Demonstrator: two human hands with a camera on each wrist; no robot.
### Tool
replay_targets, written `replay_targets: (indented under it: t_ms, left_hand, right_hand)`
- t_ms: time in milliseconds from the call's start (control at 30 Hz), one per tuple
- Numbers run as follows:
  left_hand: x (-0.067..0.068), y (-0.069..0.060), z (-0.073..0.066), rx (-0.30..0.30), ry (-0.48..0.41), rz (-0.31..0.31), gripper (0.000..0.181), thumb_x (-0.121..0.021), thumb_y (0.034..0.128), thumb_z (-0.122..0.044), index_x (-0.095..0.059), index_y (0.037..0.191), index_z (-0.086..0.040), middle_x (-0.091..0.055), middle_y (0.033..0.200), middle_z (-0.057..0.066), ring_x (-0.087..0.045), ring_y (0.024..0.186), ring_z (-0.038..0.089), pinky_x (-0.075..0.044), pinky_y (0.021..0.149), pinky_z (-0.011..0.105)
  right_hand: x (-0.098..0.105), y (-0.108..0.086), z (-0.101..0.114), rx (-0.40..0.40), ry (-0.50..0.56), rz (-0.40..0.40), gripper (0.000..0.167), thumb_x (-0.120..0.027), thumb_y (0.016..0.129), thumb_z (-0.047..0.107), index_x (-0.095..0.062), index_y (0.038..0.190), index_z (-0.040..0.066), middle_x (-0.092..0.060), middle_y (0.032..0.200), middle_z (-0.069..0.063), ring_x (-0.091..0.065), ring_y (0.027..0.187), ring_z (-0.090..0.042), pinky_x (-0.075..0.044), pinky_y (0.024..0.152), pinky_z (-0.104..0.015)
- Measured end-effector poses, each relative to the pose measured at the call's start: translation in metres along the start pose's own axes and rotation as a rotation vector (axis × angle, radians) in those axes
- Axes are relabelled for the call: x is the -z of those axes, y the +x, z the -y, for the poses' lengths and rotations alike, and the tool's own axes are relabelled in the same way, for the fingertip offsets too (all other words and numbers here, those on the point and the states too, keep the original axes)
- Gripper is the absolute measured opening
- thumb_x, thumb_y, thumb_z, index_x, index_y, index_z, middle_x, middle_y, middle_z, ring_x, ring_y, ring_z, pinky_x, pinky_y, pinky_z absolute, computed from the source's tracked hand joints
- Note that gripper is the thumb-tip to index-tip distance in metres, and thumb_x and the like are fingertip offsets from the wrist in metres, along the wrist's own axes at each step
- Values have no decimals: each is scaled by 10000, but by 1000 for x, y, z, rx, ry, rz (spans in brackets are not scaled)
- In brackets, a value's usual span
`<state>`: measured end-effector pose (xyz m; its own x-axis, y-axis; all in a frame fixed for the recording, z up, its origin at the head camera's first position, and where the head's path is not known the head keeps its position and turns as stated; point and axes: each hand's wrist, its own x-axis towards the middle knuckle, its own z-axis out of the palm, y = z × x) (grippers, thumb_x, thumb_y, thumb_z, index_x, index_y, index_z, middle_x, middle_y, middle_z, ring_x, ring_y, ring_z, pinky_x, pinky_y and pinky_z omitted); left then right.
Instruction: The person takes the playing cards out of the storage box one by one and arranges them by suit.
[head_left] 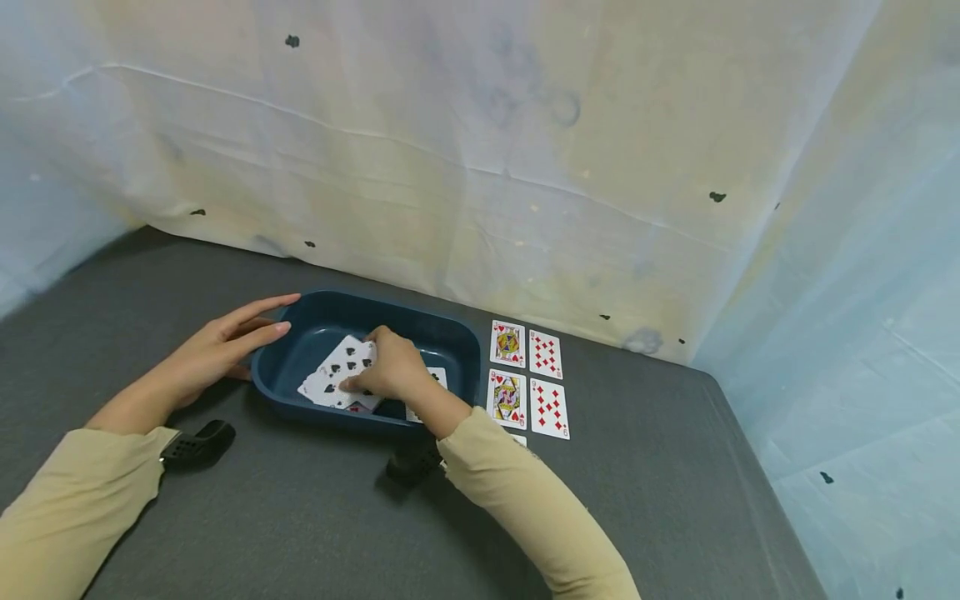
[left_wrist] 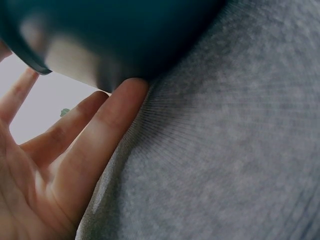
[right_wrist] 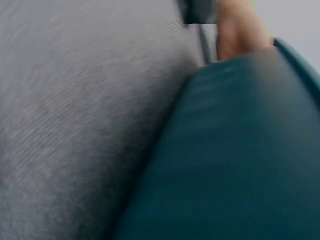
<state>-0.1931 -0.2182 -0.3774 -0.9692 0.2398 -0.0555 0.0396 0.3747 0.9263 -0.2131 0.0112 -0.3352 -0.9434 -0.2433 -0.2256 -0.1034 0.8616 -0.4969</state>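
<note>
A dark blue tray [head_left: 367, 422] holds loose playing cards, with a spade card [head_left: 348, 357] on top of the pile at its left. The right hand [head_left: 393, 367] reaches inside and grips cards of that pile between thumb and fingers; how many cannot be told. The left hand [head_left: 213, 350] rests its spread fingers against the tray's left end. From the left wrist view, the left hand [left_wrist: 65, 160] touches the outer wall of the tray [left_wrist: 115, 40] with its fingertips. The right wrist view is mostly filled by the tray's side [right_wrist: 225, 150], and the right fingers are hidden there.
Right of the tray, face-up red cards lie in two columns, among them a jack [head_left: 507, 343], a queen [head_left: 507, 399] and diamond cards [head_left: 550, 408]. Another card is partly covered by the right sleeve [head_left: 525, 500]. A pale curtain [head_left: 450, 167] hangs behind the grey table [head_left: 675, 500].
</note>
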Motion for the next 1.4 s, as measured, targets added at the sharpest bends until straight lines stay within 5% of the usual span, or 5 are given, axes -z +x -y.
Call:
replay_targets:
  t_ms: [300,600,833,1067,1400]
  left_hand:
    - [0,0,-1,10,7,-5,612,-446,999,-462,-172,1535,-350,-199,1548,253,-300,1330,488,-481,842,618]
    - [1,0,-1,-2,-8,2,594,-447,1005,-442,-184,1531,-361,-189,1563,216,-294,1339,466,-472,847,628]
    - [1,1,0,0,8,-12,613,-452,1001,-448,-176,1537,-337,-219,1540,248,-326,1314,468,-479,847,625]
    - [0,0,0,5,13,-11,619,-454,999,-452,-172,1538,-337,-210,1542,254,-306,1324,487,-468,842,648]
    - [3,-1,0,-18,-1,13,579,-444,1007,-436,-184,1523,-392,-184,1559,226,-290,1340,467,-470,849,637]
  right_hand:
    - [9,1,-7,100,273,28,386,-585,964,285,-568,1272,54,-641,1167,-107,-604,966,-174,-512,794,-277]
    - [7,-13,-6,194,-299,185,795,-772,809,333,-375,1478,171,-377,1453,-60,-386,1318,-216,-424,1006,-298]
    - [6,-17,-2,125,-380,96,562,-774,794,293,-548,1252,59,-650,1064,-61,-599,925,-163,-486,783,-246]
    - [12,-17,-15,55,-183,103,339,-825,756,304,-655,943,78,-529,768,29,-466,676,-109,-375,560,-222]
    - [44,-28,-38,49,128,17,508,-770,823,191,-575,1291,162,-664,1075,-94,-619,836,-188,-494,668,-273]
